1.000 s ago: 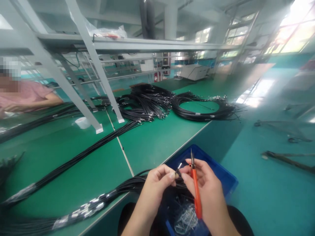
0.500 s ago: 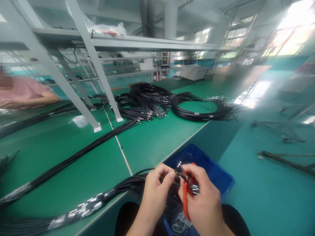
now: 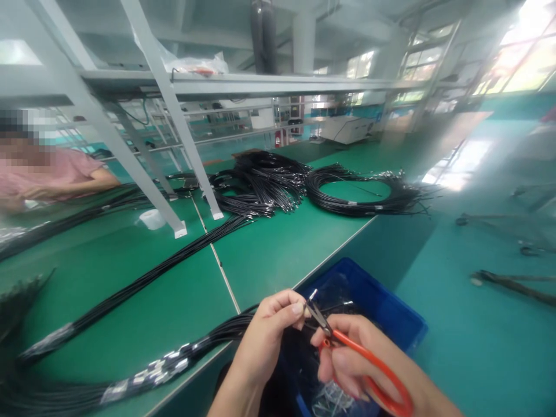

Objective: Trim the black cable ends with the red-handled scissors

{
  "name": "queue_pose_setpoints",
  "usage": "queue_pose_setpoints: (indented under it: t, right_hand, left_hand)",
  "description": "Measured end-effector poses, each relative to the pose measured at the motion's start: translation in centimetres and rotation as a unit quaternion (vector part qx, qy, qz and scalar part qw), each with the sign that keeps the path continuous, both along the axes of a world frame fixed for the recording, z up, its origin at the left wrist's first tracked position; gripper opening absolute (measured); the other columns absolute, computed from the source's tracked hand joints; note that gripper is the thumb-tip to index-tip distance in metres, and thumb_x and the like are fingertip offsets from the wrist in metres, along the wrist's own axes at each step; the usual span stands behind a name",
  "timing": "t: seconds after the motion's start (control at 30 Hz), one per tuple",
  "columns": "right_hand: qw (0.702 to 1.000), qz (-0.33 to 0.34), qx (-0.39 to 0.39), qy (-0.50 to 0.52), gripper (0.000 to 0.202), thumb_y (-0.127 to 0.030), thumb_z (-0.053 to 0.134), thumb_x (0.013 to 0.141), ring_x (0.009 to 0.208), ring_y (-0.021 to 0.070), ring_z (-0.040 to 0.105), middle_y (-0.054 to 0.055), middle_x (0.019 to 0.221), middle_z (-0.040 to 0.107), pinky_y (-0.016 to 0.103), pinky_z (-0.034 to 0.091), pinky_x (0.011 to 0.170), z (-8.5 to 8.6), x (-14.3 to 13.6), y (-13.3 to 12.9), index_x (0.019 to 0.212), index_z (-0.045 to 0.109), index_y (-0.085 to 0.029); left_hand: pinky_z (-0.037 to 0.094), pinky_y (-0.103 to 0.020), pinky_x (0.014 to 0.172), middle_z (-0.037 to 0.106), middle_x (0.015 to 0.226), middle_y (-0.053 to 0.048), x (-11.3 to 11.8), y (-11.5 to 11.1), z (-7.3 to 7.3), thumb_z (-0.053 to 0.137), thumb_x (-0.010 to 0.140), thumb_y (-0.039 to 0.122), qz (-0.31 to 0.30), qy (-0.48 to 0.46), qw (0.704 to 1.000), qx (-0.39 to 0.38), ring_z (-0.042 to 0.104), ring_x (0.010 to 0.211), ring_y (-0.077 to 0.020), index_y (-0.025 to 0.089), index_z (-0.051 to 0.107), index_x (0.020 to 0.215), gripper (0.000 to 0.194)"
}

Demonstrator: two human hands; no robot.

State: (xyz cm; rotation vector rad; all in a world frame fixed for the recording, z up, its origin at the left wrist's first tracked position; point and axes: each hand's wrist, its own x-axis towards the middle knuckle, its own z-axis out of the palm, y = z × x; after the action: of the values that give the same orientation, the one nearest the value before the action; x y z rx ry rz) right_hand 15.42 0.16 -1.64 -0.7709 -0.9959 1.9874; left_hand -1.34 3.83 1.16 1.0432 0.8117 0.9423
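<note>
My left hand [image 3: 278,318] pinches a thin black cable between thumb and forefinger, and a small silvery cable tip [image 3: 313,295] sticks up past the fingers. My right hand [image 3: 360,353] is wrapped round a pair of orange-handled pliers [image 3: 377,359]. Their dark metal jaws point up and left, right beside the cable tip; whether they touch it I cannot tell. Beneath both hands is a blue plastic bin [image 3: 386,315] with clear bags and small parts in it. A bundle of black cables [image 3: 217,333] runs from the left toward my left hand.
Coiled black cables [image 3: 347,204] and a cable heap [image 3: 269,179] lie farther back on the green table [image 3: 269,255]. A second cable bundle [image 3: 143,284] crosses it diagonally. Shelf posts [image 3: 191,139] rise at left, near a white roll [image 3: 152,219]. Another person [image 3: 65,174] sits beyond.
The pliers have turned in my right hand, so their orange handles now stretch down to the right. That hand has lowered slightly, while my left hand keeps its pinch. The view has shifted a little.
</note>
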Motion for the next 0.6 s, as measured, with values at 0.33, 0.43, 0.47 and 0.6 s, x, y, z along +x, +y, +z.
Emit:
queue_pose_setpoints:
  t: [0.33,0.43,0.47,0.6]
  right_hand:
    - [0.999,0.011,-0.013,0.046,0.029,-0.032,0.066,0.072,0.038,0.0041,0.041,0.009,0.068,0.070,0.017,0.028,0.039,0.74,0.19,0.07,0.093,0.061,-0.012]
    - [0.998,0.021,-0.012,0.055,0.029,-0.031,0.066,0.073,0.037,0.0038,0.041,0.008,0.068,0.070,0.017,0.029,0.039,0.52,0.09,0.23,0.094,0.061,-0.012]
    - [0.998,0.021,-0.011,0.055,0.029,-0.031,0.066,0.073,0.037,0.0036,0.041,0.008,0.068,0.070,0.016,0.030,0.038,0.46,0.05,0.30,0.094,0.061,-0.012]
    - [0.999,0.014,-0.004,0.030,0.029,-0.032,0.066,0.072,0.033,0.0023,0.039,0.006,0.063,0.068,0.014,0.029,0.034,0.93,-0.10,0.48,0.092,0.060,-0.012]
  left_hand:
    - [0.030,-0.024,0.059,0.046,0.057,0.001,-0.21,0.16,-0.16,0.057,0.076,0.023,-0.037,-0.028,0.999,-0.012,0.036,0.056,-0.0120,0.013,0.059,0.062,0.017]
    - [0.029,-0.025,0.059,0.047,0.056,0.000,-0.30,0.23,-0.20,0.056,0.077,0.022,-0.046,-0.028,0.998,-0.015,0.036,0.056,-0.0119,0.013,0.059,0.063,0.017]
    - [0.029,-0.025,0.059,0.047,0.056,0.000,-0.31,0.25,-0.22,0.056,0.077,0.022,-0.048,-0.029,0.998,-0.017,0.036,0.055,-0.0119,0.013,0.059,0.063,0.017]
    - [0.029,-0.025,0.059,0.048,0.057,0.000,-0.27,0.23,-0.32,0.056,0.078,0.022,-0.050,-0.029,0.998,-0.013,0.037,0.056,-0.0121,0.013,0.058,0.062,0.018]
